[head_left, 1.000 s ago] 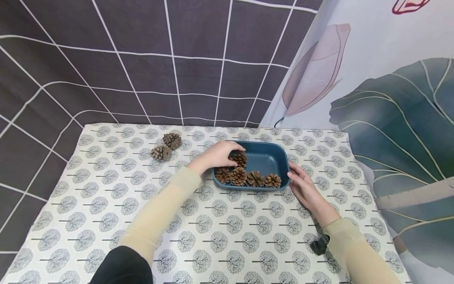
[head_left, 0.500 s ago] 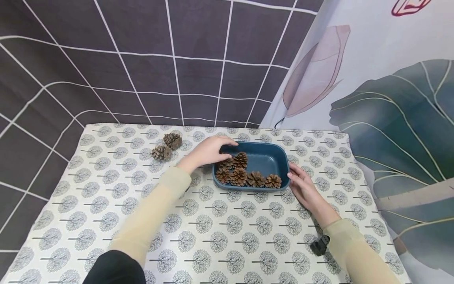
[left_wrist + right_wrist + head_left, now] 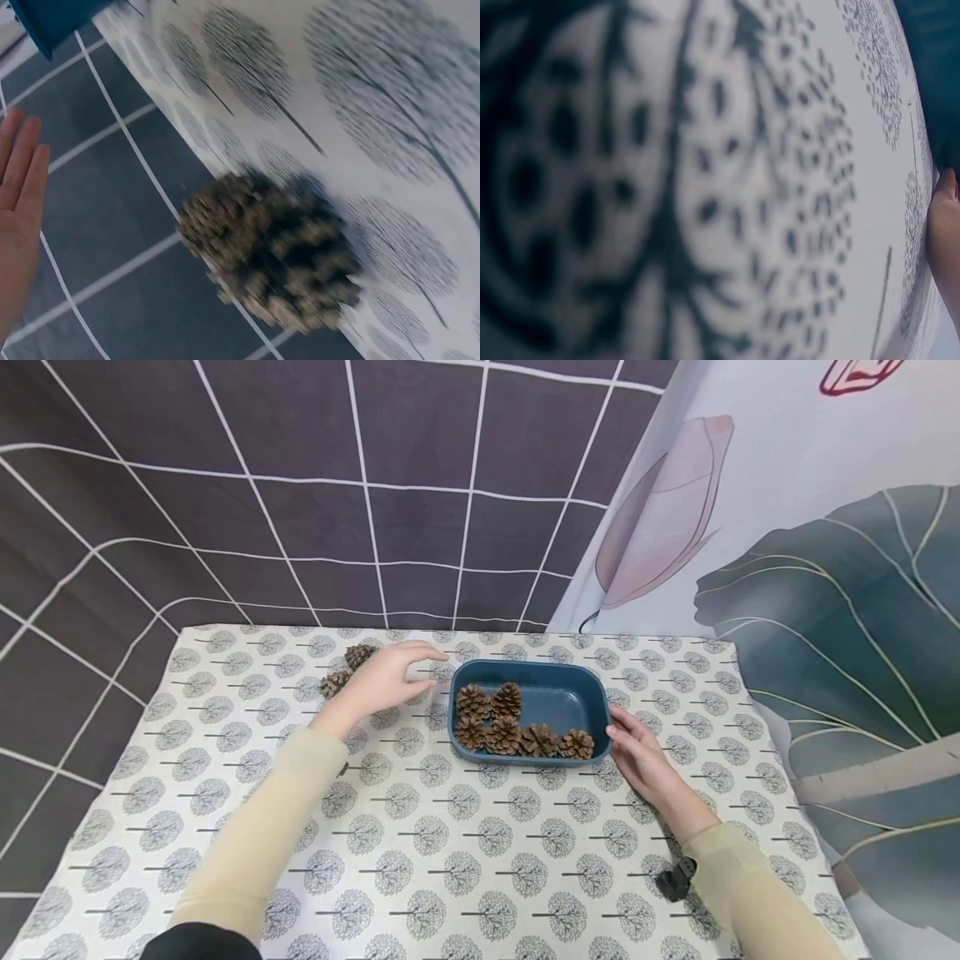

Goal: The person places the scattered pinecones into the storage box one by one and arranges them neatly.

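Note:
A blue rectangular container [image 3: 561, 673] holds several brown pine cones [image 3: 504, 735], grouped along its near side and left end. Two more pine cones [image 3: 360, 655] lie on the cloth to the left, partly covered by my left hand [image 3: 384, 679] in the head view. That hand holds nothing, and its thumb and fingers are spread apart. Close up in the left wrist view, the loose pine cones [image 3: 271, 255] sit beside the hand. My right hand [image 3: 647, 762] rests its fingertips against the container's right end. Only part of this hand [image 3: 945, 232] shows in the right wrist view.
A white cloth with a tree print [image 3: 465, 835] covers the table. Behind it hangs a dark sheet with a white grid [image 3: 420, 518], and to the right a pale curtain with leaf shapes [image 3: 840, 610]. A small black device [image 3: 677, 878] is at the right wrist.
My left hand has let go of a pine cone in the container's left end, then moved left, out to the loose pine cones. My right hand has stayed at the container.

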The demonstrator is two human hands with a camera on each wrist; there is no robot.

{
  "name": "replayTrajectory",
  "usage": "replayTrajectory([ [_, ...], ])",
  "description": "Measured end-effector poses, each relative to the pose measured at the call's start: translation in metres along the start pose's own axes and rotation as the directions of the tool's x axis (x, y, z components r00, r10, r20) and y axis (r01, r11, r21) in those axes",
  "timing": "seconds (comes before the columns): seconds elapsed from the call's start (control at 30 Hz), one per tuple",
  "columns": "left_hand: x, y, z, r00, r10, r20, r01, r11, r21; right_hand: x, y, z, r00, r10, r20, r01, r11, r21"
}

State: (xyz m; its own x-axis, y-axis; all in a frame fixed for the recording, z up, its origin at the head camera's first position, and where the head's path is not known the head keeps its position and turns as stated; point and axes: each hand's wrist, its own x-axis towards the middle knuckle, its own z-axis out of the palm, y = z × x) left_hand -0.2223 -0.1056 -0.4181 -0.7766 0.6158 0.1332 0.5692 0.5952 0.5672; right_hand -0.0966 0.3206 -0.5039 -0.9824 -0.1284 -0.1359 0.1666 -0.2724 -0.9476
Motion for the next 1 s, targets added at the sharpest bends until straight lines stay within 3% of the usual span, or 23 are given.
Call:
replayTrajectory([
  [0.43,-0.048,-0.038,-0.022,0.984,-0.086,-0.159,0.078,0.995,-0.056,0.0,-0.001,0.0,1.0,0.016,-0.005,-0.016,1.0,-0.02],
  [0.77,-0.078,-0.058,-0.036,0.969,-0.191,-0.156,0.184,0.981,-0.057,0.0,0.0,0.0,1.0,0.008,-0.007,-0.008,0.999,-0.035],
  [1.0,-0.094,-0.074,-0.039,0.954,-0.253,-0.164,0.238,0.965,-0.107,0.001,-0.001,0.0,1.0,0.016,-0.007,-0.017,0.999,-0.043],
])
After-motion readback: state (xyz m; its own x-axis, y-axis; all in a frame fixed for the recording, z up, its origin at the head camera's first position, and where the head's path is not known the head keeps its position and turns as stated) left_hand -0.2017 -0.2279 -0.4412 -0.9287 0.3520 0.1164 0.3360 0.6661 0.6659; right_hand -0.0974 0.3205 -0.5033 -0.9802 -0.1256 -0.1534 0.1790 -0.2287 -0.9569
